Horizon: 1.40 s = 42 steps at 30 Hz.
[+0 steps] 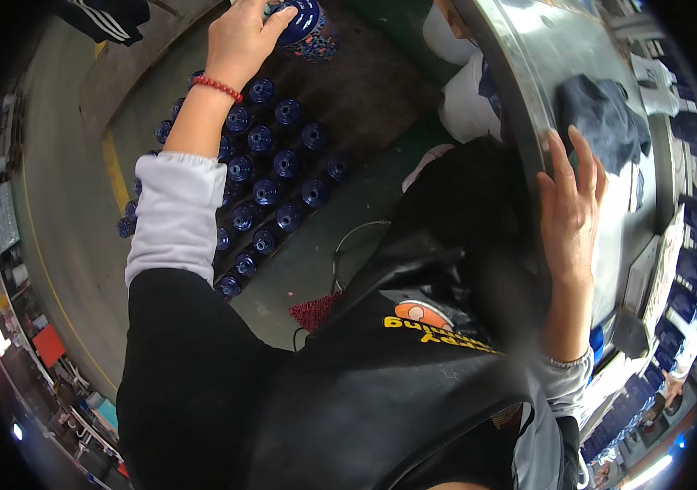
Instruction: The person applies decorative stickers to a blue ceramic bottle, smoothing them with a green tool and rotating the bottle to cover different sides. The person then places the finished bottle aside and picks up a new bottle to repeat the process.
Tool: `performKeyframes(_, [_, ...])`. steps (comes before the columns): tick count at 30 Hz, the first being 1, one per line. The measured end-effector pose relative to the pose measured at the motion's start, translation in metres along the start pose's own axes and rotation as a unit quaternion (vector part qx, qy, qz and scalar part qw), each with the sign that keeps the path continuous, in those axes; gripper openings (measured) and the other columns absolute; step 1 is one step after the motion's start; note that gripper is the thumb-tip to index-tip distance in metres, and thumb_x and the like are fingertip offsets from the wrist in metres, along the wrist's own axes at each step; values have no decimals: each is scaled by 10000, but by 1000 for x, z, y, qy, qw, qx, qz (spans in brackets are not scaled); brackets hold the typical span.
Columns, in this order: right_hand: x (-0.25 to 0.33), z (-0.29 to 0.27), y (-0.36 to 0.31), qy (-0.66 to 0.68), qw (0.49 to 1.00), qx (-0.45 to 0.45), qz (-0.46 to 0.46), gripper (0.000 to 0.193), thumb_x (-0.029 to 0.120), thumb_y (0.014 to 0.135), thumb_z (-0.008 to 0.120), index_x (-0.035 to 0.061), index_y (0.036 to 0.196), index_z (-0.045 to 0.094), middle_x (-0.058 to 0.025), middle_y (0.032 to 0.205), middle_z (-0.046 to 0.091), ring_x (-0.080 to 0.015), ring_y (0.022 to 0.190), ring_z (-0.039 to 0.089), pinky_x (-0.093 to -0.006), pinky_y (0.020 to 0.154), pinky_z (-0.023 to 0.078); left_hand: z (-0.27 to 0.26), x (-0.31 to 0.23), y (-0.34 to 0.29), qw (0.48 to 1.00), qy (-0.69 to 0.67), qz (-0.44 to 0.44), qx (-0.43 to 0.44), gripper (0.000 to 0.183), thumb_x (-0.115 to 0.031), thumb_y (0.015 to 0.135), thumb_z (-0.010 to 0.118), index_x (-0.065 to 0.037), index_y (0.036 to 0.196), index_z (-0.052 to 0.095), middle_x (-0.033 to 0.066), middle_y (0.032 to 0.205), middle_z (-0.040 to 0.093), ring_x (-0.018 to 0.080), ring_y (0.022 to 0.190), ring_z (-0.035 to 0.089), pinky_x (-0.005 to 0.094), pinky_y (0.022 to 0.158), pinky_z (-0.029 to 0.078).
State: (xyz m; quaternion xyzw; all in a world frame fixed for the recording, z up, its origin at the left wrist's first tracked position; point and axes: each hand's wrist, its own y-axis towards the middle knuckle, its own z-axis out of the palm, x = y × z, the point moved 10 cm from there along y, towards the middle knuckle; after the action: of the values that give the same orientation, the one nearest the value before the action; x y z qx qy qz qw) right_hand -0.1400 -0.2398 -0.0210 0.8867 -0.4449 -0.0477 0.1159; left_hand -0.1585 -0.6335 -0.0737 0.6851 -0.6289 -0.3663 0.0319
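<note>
My left hand [242,37] reaches out at the top of the view, closed on a round container [314,42] with a glossy blue top and a multicoloured patterned side. The thumb presses on the blue top; part of the container is cut off by the frame edge. Below that arm stand several dark blue round pieces [286,163] in close rows, each with a small hole in its top. My right hand [569,214] rests at the edge of the metal table [520,57], fingers spread and holding nothing. Near its fingertips lies a crumpled dark cloth [601,114].
White buckets [471,98] stand beside the table. A red textured piece [316,312] lies on the floor by my apron [414,269]. At the far right, more blue pieces [683,302] are lined up, with another person's hand [673,390] near them. Shelving runs along the left.
</note>
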Motion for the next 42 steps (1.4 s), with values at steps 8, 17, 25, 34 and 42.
performKeyframes(8, [-4,21,10,-37,997,67,18,510,77,868,698,109,1369,605,-145,1406,544,-399,1255,502,-495,1060,428,133,172,-21,980,128,-143,52,318,-349,925,680,-79,1089,648,225,1004,704,414,938,682,488,820,545])
performKeyframes(17, [-8,32,15,-112,987,108,26,370,232,961,610,73,1295,617,-179,1360,561,-432,1232,515,-571,1012,428,229,307,-75,912,149,-367,104,352,-305,923,684,-54,1159,614,269,1117,677,444,1009,680,502,893,540])
performKeyframes(25, [-20,42,-3,-89,982,164,33,535,136,945,651,120,1438,442,-194,1439,400,-429,1344,385,-559,1049,404,257,363,-92,878,202,-420,114,370,-309,942,673,-22,1161,592,283,1131,670,455,1041,671,512,903,544])
performKeyframes(34, [-16,42,8,-102,977,181,51,566,117,903,670,124,1430,462,-197,1410,446,-437,1301,414,-564,1047,397,263,376,-85,844,235,-464,131,434,-361,924,695,-24,1176,590,279,1125,681,449,1034,680,510,910,545])
performKeyframes(42, [-16,37,16,-30,984,165,65,485,138,780,750,20,1237,639,-186,1344,548,-414,1247,521,-594,1021,403,262,264,-80,885,204,-410,87,634,-414,883,731,-171,1428,517,183,1347,611,419,1223,574,535,992,458])
